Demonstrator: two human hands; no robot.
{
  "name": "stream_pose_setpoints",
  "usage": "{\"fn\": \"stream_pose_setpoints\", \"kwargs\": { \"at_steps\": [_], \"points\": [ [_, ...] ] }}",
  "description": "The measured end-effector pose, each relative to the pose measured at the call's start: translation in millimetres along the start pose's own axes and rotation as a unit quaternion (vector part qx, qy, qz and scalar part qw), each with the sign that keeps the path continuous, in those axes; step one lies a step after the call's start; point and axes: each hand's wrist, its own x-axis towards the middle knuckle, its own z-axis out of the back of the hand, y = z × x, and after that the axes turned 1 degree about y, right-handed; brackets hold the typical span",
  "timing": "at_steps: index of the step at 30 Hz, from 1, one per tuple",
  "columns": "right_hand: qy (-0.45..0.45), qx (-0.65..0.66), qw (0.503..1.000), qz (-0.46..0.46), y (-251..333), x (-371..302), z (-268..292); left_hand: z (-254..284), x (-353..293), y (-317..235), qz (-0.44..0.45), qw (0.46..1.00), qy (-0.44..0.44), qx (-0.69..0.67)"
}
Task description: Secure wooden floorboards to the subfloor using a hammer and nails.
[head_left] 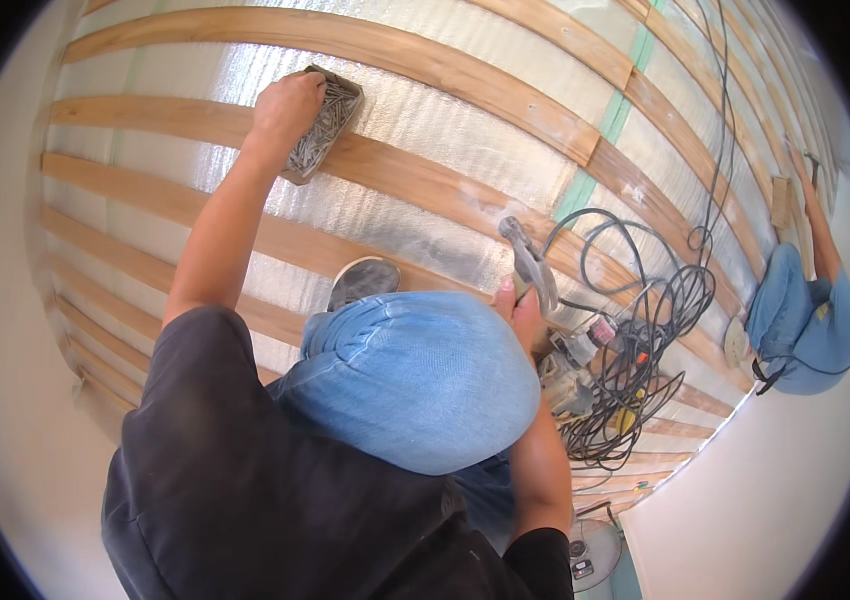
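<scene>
My left hand (290,108) is closed on the left side of an open box (353,118) full of loose nails (325,122). The box lies over a wooden batten and the silvery sheet beside it; some of my fingertips are hidden at its rim. In my right hand (522,312) is a claw hammer (535,265), gripped close below its metal head, beside my bent knee. Most of its handle is out of sight. My shoe (365,281) rests on the floor between the two hands.
Wooden battens (395,165) run across silvery sheeting (425,115). A tangle of black cable (680,295) and a dusty power tool (575,350) lie right of my knee. At far right a co-worker (810,320) crouches with an arm stretched out. A fan (593,555) stands lower right.
</scene>
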Motion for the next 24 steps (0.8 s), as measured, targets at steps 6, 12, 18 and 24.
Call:
{"fn": "stream_pose_setpoints", "kwargs": {
  "at_steps": [6, 12, 18, 24],
  "points": [
    [0.023, 0.032, 0.996, -0.084, -42, -20, -17, -17, 25, -23, -0.001, 0.993, 0.073, 0.094],
    [-0.002, -0.013, 0.997, -0.071, -45, -34, -31, 11, 23, -25, -0.021, 0.992, 0.071, 0.104],
    [0.049, 0.053, 0.97, -0.231, -52, -27, -21, 20, 22, -53, -0.044, 0.993, 0.056, 0.094],
    [0.041, -0.064, 0.995, -0.061, -55, -32, -26, 7, 41, -120, -0.146, 0.96, 0.004, -0.24]
  ]
}}
